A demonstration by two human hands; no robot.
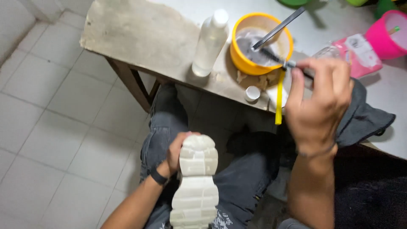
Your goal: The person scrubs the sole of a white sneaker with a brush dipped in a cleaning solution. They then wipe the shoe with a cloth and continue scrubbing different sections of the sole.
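The bench (140, 34), a worn pale slab on wooden legs, carries everything, and the yellow bowl (261, 42) near its front edge serves as the landmark. Just right of the bowl and below it a dark grey cloth (364, 116) hangs over the bench edge. Well below the bowl, over the person's lap in dark jeans, lies the white shoe (196, 182), sole up, toe pointing toward the bench. Left of the bowl, nearly touching it, stands a clear plastic bottle (210, 42) with a white top; its small white cap (252, 93) lies just in front of the bowl. A metal rod (277, 29) leans in the bowl.

The right hand (318, 106), raised at the bowl's right rim with the forearm coming up from below, is closed in a pinch on a small brush (282, 61) whose dark bristles dip into the grey, soapy water. The left hand (176, 152) is wrapped around the shoe's toe end, a black band at the wrist, thumb side against the sole.

To do the dipping well, I judge the bristles should be wetted fully, then the excess shaken off against the rim so less drips on the jeans; the shoe is best held firm and tilted.
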